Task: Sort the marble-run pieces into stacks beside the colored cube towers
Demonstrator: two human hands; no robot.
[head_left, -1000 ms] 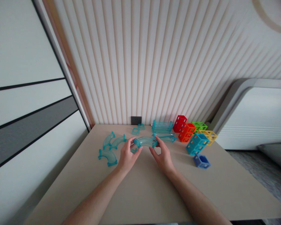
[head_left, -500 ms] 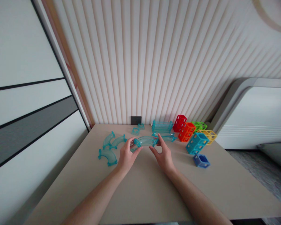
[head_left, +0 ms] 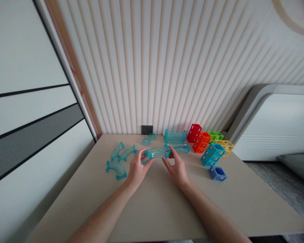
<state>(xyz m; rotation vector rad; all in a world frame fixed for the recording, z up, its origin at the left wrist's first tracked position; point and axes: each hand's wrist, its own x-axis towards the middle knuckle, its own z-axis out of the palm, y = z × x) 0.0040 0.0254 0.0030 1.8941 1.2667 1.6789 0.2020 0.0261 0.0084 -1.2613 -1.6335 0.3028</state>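
Observation:
Between my two hands a curved, clear teal track piece is held above the table. My left hand grips its left end with thumb and fingers, and my right hand pinches the right end. Beyond my right hand lies a long teal track piece, partly behind the fingers. On the left, several more curved teal track pieces rest on the table, among them a near one and a middle one.
A beige table stands against a ribbed wall with a black socket. To the right are red, orange, green, yellow, teal and blue lattice blocks. Straight teal pieces lie at the back.
Both hands keep hold of the curved track piece in nearly the same place. Its right end seems to have turned slightly, and my right fingers have shifted a little left.

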